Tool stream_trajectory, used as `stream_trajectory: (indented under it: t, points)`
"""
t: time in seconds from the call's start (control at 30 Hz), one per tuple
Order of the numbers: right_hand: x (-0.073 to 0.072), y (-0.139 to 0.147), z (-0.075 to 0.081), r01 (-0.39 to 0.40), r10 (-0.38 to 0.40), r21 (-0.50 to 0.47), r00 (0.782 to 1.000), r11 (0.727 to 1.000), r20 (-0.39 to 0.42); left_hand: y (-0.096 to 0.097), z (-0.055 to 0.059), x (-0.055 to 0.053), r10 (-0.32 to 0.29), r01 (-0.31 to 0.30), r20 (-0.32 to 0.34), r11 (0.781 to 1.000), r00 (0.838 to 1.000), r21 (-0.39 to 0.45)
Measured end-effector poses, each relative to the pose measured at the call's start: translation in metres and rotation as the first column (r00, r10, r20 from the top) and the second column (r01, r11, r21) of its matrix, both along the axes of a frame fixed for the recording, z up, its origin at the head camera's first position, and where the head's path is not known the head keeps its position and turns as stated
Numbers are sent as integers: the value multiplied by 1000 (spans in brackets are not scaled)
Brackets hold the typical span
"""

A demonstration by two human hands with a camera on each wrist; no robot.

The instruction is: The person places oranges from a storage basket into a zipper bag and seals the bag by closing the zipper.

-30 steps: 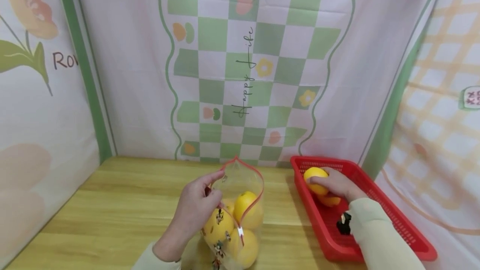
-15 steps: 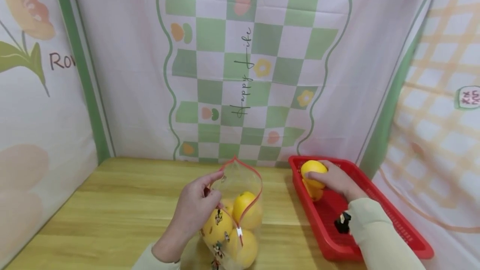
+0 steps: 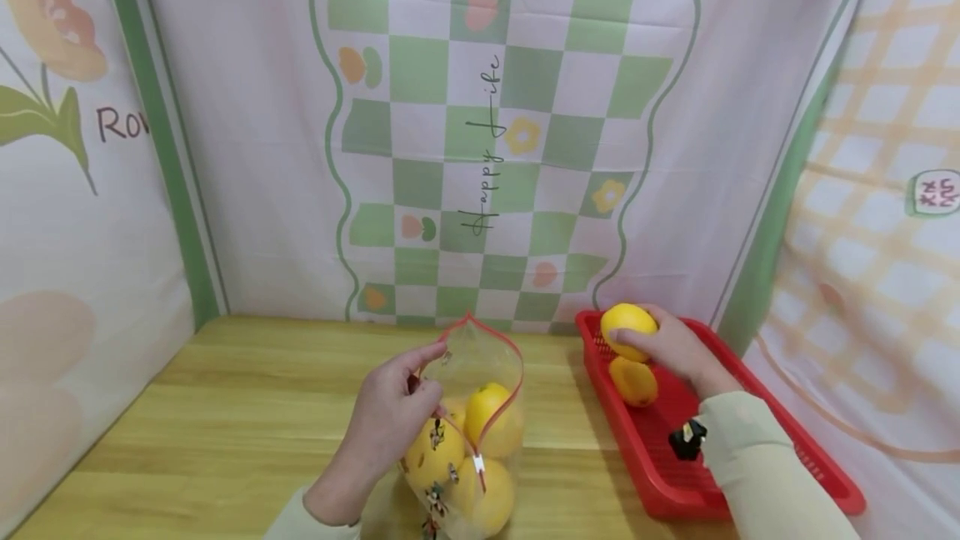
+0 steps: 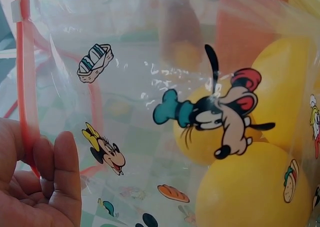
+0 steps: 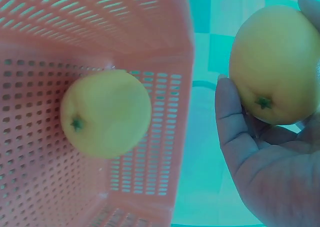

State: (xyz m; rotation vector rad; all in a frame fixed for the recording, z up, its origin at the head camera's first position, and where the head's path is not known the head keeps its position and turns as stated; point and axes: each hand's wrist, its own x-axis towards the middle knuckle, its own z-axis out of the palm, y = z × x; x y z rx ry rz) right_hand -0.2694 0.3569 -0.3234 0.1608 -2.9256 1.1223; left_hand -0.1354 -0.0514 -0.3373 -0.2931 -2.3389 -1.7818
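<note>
With its fingers and thumb, my left hand [image 3: 386, 411] pinches the red zip edge of a clear zip bag [image 3: 480, 357], seen also as the printed plastic bag [image 4: 135, 87] in the left wrist view. The bag's mouth gapes, and several yellow-orange oranges [image 3: 491, 494] lie inside it. Over the far end of a red basket [image 3: 652, 490], my right hand [image 3: 678, 344] grips an orange [image 3: 626, 330], which shows a small green stem mark in the right wrist view. Another orange [image 5: 105, 114] lies in the basket below it.
The wooden table [image 3: 247, 407] carries the bag in the middle and the basket at the right. A checked cloth [image 3: 480, 148] hangs at the back, with patterned cloths on both sides. A small black object [image 3: 686, 440] sits by the right wrist.
My right hand has lifted its orange up from the basket, exposing the other orange beneath. My left hand and the bag have hardly moved.
</note>
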Motion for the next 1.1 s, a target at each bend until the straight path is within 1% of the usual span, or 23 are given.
stream_trajectory:
  t: [0.2,0.37,0.57,0.73,0.93,1.1]
  points:
    - [3,-8,9,4,-5,-26,1000,1000,-8,0,0,0,0,0,-11,1000,1000,0]
    - [5,-15,17,-4,3,-37,999,999,-43,0,0,0,-11,11,-17,1000,1000,-3]
    - [10,-26,29,-40,35,-61,997,997,-67,0,1,0,-5,5,-15,1000,1000,-7]
    - [18,-41,40,-75,69,-61,993,995,-95,0,1,0,-1,1,-16,1000,1000,-9]
    - [26,-59,49,-136,125,-72,982,988,-141,1,1,0,8,-9,-20,1000,1000,-18]
    - [33,-74,56,-160,148,-62,974,985,-175,1,1,1,11,-11,-22,1000,1000,-24]
